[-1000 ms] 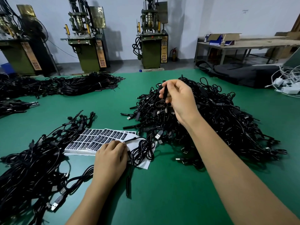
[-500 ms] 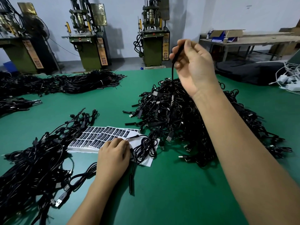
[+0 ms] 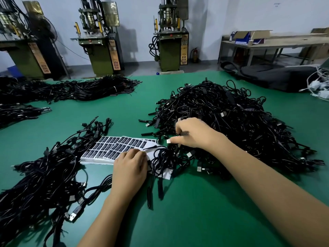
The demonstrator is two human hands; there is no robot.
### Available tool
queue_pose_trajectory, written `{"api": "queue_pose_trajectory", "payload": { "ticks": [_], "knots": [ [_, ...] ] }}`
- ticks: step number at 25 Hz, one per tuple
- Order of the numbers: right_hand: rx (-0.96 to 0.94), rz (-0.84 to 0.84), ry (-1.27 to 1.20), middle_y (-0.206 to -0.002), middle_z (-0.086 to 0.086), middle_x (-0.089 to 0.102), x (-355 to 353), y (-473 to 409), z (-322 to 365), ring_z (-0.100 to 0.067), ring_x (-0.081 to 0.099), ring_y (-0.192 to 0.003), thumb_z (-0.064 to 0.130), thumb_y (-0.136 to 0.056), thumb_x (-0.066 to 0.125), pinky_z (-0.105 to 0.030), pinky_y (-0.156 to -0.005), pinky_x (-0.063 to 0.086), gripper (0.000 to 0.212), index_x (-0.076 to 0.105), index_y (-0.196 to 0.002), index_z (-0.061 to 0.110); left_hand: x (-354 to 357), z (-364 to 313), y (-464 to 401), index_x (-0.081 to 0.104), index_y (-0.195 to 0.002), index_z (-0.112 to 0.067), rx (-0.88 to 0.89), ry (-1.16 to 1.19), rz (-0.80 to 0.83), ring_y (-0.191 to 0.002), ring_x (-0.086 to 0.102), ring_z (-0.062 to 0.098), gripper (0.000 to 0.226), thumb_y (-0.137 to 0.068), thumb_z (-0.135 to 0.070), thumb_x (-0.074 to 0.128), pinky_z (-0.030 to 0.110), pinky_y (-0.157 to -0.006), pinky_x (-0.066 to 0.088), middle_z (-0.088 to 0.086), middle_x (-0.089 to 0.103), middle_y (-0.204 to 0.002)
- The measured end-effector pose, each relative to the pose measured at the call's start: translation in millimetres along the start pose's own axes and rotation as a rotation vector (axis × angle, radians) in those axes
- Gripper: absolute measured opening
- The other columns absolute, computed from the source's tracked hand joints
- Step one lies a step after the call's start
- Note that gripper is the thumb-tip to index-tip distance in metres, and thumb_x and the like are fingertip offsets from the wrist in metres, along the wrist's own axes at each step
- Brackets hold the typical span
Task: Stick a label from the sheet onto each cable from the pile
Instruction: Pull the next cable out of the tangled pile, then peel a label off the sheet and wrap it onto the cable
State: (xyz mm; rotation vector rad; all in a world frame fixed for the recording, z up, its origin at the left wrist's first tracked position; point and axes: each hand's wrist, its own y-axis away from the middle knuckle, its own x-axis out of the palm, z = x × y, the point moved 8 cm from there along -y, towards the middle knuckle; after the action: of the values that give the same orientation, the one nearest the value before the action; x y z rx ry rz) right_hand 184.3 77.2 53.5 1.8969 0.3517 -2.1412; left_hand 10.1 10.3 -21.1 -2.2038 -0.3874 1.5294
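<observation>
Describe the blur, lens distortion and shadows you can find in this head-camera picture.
Head view: the right hand is smeared by motion blur, while the left hand and label sheet look sharp; the wide lens leans the machines outward at the edges; soft shadows sit on the green table beneath both arms.

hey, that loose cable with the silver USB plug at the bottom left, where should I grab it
Pinch the black plug body just behind the silver USB plug, coming from above. It lies flat at the edge of the left cable heap, pointing toward you, rigid and clear of the tangle.
</observation>
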Motion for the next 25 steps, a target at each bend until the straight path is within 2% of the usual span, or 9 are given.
{"api": "queue_pose_trajectory", "payload": {
  "ticks": [3, 6, 8, 11, 14, 17, 19, 21, 25],
  "knots": [
    [0.184, 0.024, -0.354, -0.068, -0.009, 0.066, 8.9, 11.1, -23.6, -0.024, 0.065, -0.055, 0.038, -0.094, 0.056, -0.026, -0.045, 0.046, 0.032, 0.047, -0.093, 0.007, 0.6, 0.2, -1.3, 0.07, -0.097, -0.011, -0.005, 0.008, 0.003, -0.085, 0.056, 0.032, 0.013, -0.091, -0.018, 0.061, 0.042, -0.077, 0.045, 0.002, 0.067, -0.102],
    [0.307, 0.197, -0.9, -0.09, -0.023, 0.066, 31.6, 25.6, -21.0, -0.022, 0.069, -0.054, 0.04, -0.083, 0.073, -0.028, -0.047, 0.054, 0.06, 0.04, -0.122, 0.007, 0.1, 0.3, -1.3, 0.07, -0.097, -0.012, -0.013, 0.006, 0.0, -0.085, 0.056, 0.032, 0.012, -0.091, -0.018, 0.062, 0.042, -0.078, 0.045, 0.002, 0.067, -0.101],
    [0.241, 0.153, -0.942, -0.108, -0.016, 0.061, 36.4, 28.1, -9.0, -0.022, 0.071, -0.059, 0.029, -0.079, 0.079, -0.028, -0.051, 0.056, 0.076, 0.032, -0.137, 0.017, -2.0, -0.4, -0.5, 0.07, -0.096, -0.011, -0.011, 0.008, -0.01, -0.084, 0.056, 0.034, 0.011, -0.09, -0.017, 0.063, 0.042, -0.076, 0.045, 0.003, 0.067, -0.1],
    [0.116, -0.019, -0.891, -0.111, -0.001, 0.06, 44.6, 32.2, 6.4, -0.018, 0.07, -0.058, 0.013, -0.082, 0.075, -0.026, -0.052, 0.054, 0.091, 0.015, -0.146, 0.033, -3.3, -1.4, 0.5, 0.07, -0.097, -0.011, -0.011, 0.008, -0.008, -0.084, 0.055, 0.034, 0.012, -0.09, -0.017, 0.063, 0.042, -0.077, 0.045, 0.004, 0.067, -0.101],
    [0.136, -0.311, -0.66, -0.085, 0.004, 0.068, 40.4, 41.6, -5.3, -0.015, 0.067, -0.053, 0.018, -0.088, 0.065, -0.036, -0.06, 0.058, 0.046, 0.029, -0.116, 0.021, -4.1, -1.8, 1.2, 0.07, -0.099, -0.01, -0.009, 0.021, 0.0, -0.086, 0.055, 0.033, 0.015, -0.091, -0.019, 0.061, 0.042, -0.079, 0.044, 0.004, 0.067, -0.104],
    [-0.001, -0.084, -0.702, -0.094, 0.001, 0.069, 54.1, 45.4, 9.2, -0.014, 0.067, -0.056, 0.007, -0.085, 0.057, -0.035, -0.056, 0.057, 0.035, 0.029, -0.095, 0.025, -5.1, -2.8, 1.8, 0.07, -0.098, -0.009, -0.004, 0.022, -0.002, -0.086, 0.054, 0.034, 0.015, -0.092, -0.018, 0.061, 0.041, -0.079, 0.044, 0.005, 0.067, -0.104],
    [-0.075, -0.018, -0.525, -0.105, 0.005, 0.066, 59.3, 48.5, 14.3, -0.017, 0.064, -0.068, 0.009, -0.08, 0.064, -0.037, -0.067, 0.055, 0.047, 0.029, -0.106, 0.026, -4.5, -1.8, 1.6, 0.07, -0.1, -0.01, -0.01, 0.019, 0.011, -0.089, 0.054, 0.033, 0.016, -0.092, -0.019, 0.06, 0.041, -0.081, 0.043, 0.004, 0.066, -0.106],
    [-0.083, -0.094, -0.394, -0.103, 0.006, 0.064, 54.4, 51.0, 14.6, -0.018, 0.061, -0.071, 0.015, -0.082, 0.07, -0.039, -0.073, 0.054, 0.057, 0.029, -0.122, 0.026, -4.7, -1.1, 1.8, 0.07, -0.101, -0.01, -0.013, 0.02, 0.02, -0.09, 0.055, 0.033, 0.017, -0.093, -0.019, 0.058, 0.041, -0.082, 0.043, 0.004, 0.066, -0.107],
    [-0.029, -0.236, -0.97, -0.088, -0.001, 0.068, 11.2, 59.5, 9.0, -0.009, 0.064, -0.055, 0.018, -0.084, 0.073, -0.019, -0.057, 0.053, 0.054, 0.041, -0.127, 0.025, -7.3, -4.8, 2.1, 0.071, -0.097, -0.008, 0.013, 0.033, 0.001, -0.084, 0.056, 0.035, 0.017, -0.088, -0.017, 0.059, 0.043, -0.078, 0.046, 0.007, 0.068, -0.102]
  ]
}}
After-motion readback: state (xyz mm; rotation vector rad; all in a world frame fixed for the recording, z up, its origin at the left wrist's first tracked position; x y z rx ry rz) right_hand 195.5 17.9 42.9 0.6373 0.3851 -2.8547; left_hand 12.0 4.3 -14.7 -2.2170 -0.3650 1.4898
